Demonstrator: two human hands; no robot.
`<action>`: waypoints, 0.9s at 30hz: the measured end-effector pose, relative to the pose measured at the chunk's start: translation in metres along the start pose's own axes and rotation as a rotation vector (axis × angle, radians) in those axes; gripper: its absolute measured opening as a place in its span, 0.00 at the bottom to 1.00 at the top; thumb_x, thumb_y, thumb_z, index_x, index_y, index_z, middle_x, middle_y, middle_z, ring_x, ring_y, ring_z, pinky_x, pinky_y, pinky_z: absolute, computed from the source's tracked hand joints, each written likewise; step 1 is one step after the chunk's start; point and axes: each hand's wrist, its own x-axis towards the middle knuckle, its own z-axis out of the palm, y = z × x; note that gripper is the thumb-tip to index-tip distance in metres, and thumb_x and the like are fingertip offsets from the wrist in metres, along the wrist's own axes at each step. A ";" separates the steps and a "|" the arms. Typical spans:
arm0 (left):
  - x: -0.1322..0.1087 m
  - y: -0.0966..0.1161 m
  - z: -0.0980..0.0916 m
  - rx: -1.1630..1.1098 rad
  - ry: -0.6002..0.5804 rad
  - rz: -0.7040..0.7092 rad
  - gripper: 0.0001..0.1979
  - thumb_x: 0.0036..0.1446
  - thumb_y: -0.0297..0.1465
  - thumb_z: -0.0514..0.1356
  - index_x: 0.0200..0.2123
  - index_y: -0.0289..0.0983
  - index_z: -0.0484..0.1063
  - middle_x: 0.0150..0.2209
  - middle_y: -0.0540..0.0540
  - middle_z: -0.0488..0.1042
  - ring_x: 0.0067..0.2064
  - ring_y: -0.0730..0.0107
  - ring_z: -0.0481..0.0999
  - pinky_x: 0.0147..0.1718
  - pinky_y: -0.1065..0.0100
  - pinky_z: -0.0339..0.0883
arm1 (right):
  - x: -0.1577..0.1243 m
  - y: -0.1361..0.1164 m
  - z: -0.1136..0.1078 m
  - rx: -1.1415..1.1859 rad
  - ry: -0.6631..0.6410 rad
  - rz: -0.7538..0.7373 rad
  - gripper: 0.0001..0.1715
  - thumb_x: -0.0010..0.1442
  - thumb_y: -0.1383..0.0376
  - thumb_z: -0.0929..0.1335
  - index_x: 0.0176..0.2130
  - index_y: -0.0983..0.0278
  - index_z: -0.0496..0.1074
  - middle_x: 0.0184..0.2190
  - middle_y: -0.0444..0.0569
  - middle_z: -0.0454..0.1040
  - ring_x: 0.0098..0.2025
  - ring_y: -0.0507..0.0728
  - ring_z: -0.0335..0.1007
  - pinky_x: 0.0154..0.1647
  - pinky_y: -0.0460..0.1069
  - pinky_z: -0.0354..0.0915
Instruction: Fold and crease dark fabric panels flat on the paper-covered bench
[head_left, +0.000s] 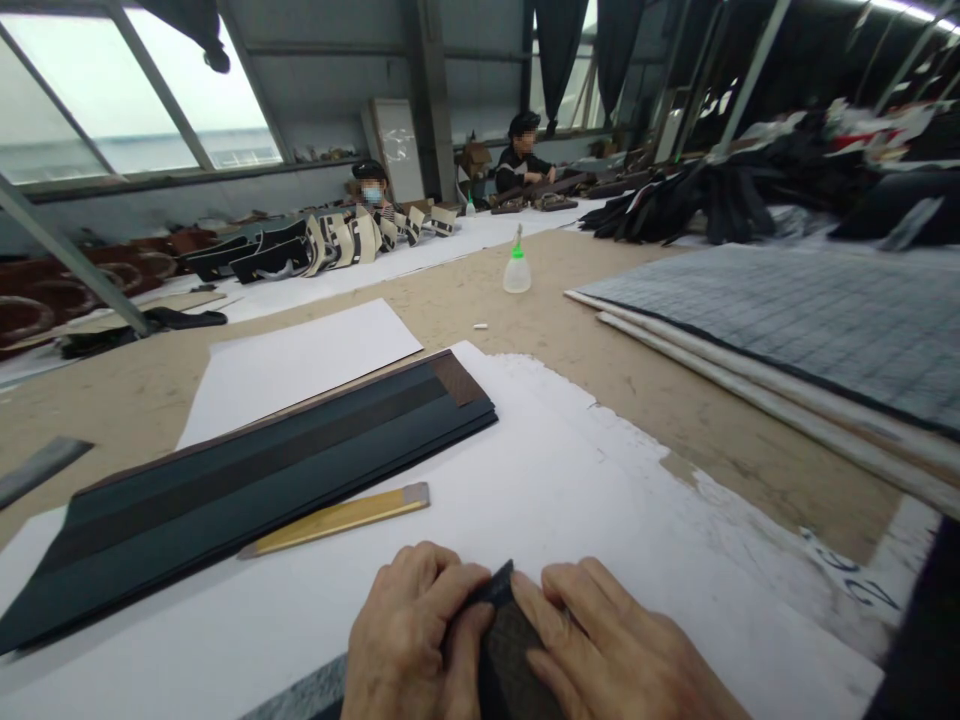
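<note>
At the near edge of the table, a dark brown sheet piece with a black edge is gripped between both hands; its lower part runs out of the frame. My left hand is closed on its left side, thumb and curled fingers pressing near the top corner. From the other side my right hand pinches the same piece, fingertips on the black edge. Grey, felt-like material shows beside my left wrist. Beyond the hands lie a flat yellow tool with a grey end and a stack of dark panels.
White paper covers the near table, with another white sheet behind the stack. A squeeze bottle with a green collar stands farther back. Grey-topped boards lie on the right. Two people sit across the table.
</note>
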 end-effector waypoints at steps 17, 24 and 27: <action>0.001 -0.003 0.018 0.195 0.137 0.400 0.16 0.65 0.25 0.41 0.47 0.29 0.66 0.36 0.41 0.65 0.33 0.65 0.63 0.29 0.65 0.63 | -0.007 0.004 -0.008 0.333 -0.061 0.207 0.19 0.61 0.76 0.59 0.51 0.69 0.66 0.36 0.53 0.68 0.38 0.55 0.66 0.38 0.48 0.68; -0.001 -0.003 0.021 0.221 0.067 0.388 0.18 0.65 0.26 0.39 0.49 0.30 0.64 0.37 0.39 0.65 0.34 0.63 0.64 0.29 0.62 0.63 | -0.006 0.003 -0.009 0.272 -0.110 0.201 0.21 0.62 0.76 0.57 0.53 0.70 0.64 0.36 0.53 0.68 0.38 0.55 0.66 0.37 0.48 0.68; 0.005 0.000 0.019 0.218 0.079 0.392 0.19 0.65 0.26 0.37 0.48 0.29 0.64 0.35 0.39 0.65 0.33 0.63 0.63 0.28 0.62 0.63 | -0.008 0.003 -0.008 0.141 -0.152 0.111 0.24 0.61 0.73 0.57 0.56 0.71 0.61 0.36 0.55 0.68 0.38 0.56 0.67 0.33 0.47 0.68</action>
